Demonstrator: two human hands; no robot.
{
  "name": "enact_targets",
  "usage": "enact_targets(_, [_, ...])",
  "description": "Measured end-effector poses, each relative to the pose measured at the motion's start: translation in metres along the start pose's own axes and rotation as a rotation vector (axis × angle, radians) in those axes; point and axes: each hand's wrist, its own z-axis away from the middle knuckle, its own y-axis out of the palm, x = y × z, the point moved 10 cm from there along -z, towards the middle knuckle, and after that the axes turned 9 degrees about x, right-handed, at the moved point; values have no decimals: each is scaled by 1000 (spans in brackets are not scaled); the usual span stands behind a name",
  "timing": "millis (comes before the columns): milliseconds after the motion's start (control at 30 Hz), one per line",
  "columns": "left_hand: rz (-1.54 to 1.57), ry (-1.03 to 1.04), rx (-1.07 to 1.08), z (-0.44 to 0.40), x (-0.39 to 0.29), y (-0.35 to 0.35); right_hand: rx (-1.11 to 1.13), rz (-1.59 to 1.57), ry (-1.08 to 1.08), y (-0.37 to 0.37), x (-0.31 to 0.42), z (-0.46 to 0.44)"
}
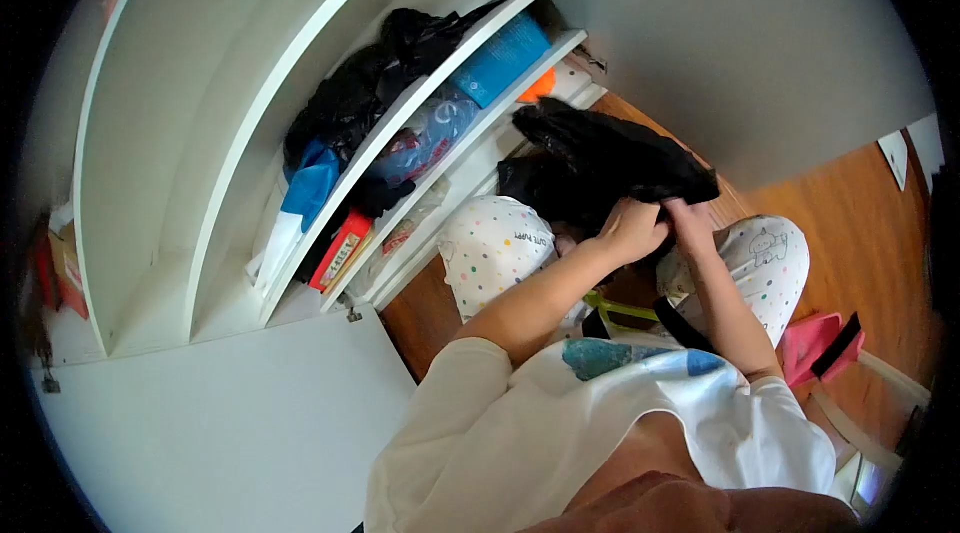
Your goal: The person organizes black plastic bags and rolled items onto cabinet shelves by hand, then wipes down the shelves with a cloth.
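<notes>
White shelves (170,163) rise well to the left of the left hand (634,231), with black plastic bags (350,98) heaped on one board. Nearer the hand, on the lower levels, are a red box (346,251), a clear plastic bag (432,141) and a blue packet (506,58). Just left of the hand is the left knee, in dotted trousers (492,248).

Straight ahead of both hands lies a soft black bundle (615,153); whether it is film or cloth is hard to tell. Its long axis slants from the shelves, forward and left of the left hand, down to an end just ahead of the right hand (690,221). The left hand is thus nearer the bulk, the right nearer the short end. The left hand has its fingers curled, apparently pinching the bundle's near edge. Just beside it, the right hand seems to grip the same edge, its fingertips partly hidden by dark folds.

To the right of the right hand, well apart, a pink object (806,345) stands near the wooden floor (850,233).
</notes>
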Motion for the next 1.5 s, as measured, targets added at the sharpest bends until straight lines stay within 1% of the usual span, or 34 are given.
enact_targets(33, [-18, 44, 91, -1, -10, 6, -147, -248, 69, -17, -27, 1])
enact_targets(67, [-14, 50, 104, -1, -14, 10, -251, -383, 156, -31, -51, 3])
enact_targets(133, [181, 171, -118, 4, -28, -8, -256, -586, 148, -38, -50, -1])
enact_targets(167, [277, 178, -151, 3, -20, -3, -290, -573, 109, -42, -44, 1])
enact_targets(200, [475, 26, -99, 2, -5, 3, -273, -662, 139, -42, -55, -4])
enact_targets(233, [512, -6, -100, 2, 0, 3, -282, -667, 135, -48, -59, -5])
enact_targets(267, [548, -40, -102, 2, 7, 4, -294, -792, 171, -50, -69, -4])
enact_targets(300, [546, -15, -112, 2, 6, 3, -302, -918, 206, -46, -71, -3])
enact_targets(433, [474, 21, -78, 5, 7, 3, -394, -843, 134, -66, -67, 0])
enact_targets(500, [326, 103, -300, 11, 7, -24, -535, -913, 102, -96, -75, 3])
enact_targets(533, [106, -165, -256, 15, 36, -18, -538, -916, 98, -105, -76, 2])
enact_targets(600, [228, -45, -432, 13, 47, -40, -400, -800, -26, -118, -58, -7])
enact_targets(633, [206, -38, -463, 14, 54, -44, -402, -802, -30, -129, -63, -7])
enact_targets(667, [183, -30, -494, 16, 65, -48, -353, -790, -12, -132, -68, -10])
enact_targets(700, [-14, 13, -497, 13, 105, -38, -304, -777, 6, -136, -72, -13])
enact_targets(733, [-17, 21, -499, 14, 103, -43, -285, -761, 20, -142, -72, -15])
enact_targets(800, [56, -92, -540, 21, 113, -63, -285, -711, -5, -156, -50, -15])
enact_targets(867, [-129, -132, -590, 26, 105, -85, -297, -637, -64, -175, -6, -13])
enact_targets(900, [-237, -59, -543, 18, 105, -91, -294, -594, -105, -184, 21, -14])
enact_targets(1000, [-251, -4, -524, 2, 87, -118, -279, -473, -213, -198, 99, -7])
enact_targets(1133, [-220, 89, -516, -15, 40, -174, -251, -350, -328, -196, 181, 2])
enact_targets(1300, [-24, 218, -515, -25, -32, -245, -220, -246, -438, -185, 248, 11])
enact_targets(1400, [181, 301, -491, -21, -72, -276, -207, -213, -477, -176, 272, 15])
enact_targets(1500, [420, 392, -425, -14, -103, -292, -199, -187, -502, -168, 287, 16])
